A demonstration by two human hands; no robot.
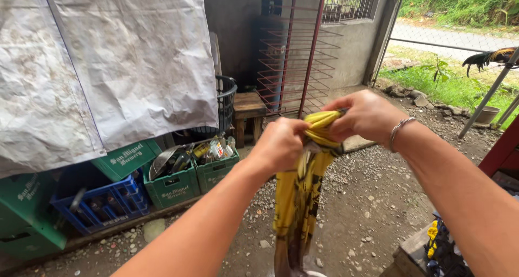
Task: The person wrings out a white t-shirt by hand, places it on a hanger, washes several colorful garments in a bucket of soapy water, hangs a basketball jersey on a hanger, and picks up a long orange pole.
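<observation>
A yellow and black cloth [298,201] hangs down in front of me, twisted tight at its top and looking wet. My left hand [279,145] grips the twisted part from the left. My right hand [363,116], with a metal bracelet at the wrist, clamps the yellow top end from the right. Both fists sit close together, almost touching, at chest height over the dirt ground. The cloth's lower end runs out of the bottom of the view.
Crumpled white sheets [108,66] hang at the left over green crates [172,184] and a blue crate [102,204] with bottles. A red wire rack [294,55], a dark basket [226,101] and a wooden stool [248,112] stand behind. A rooster [489,57] perches at right.
</observation>
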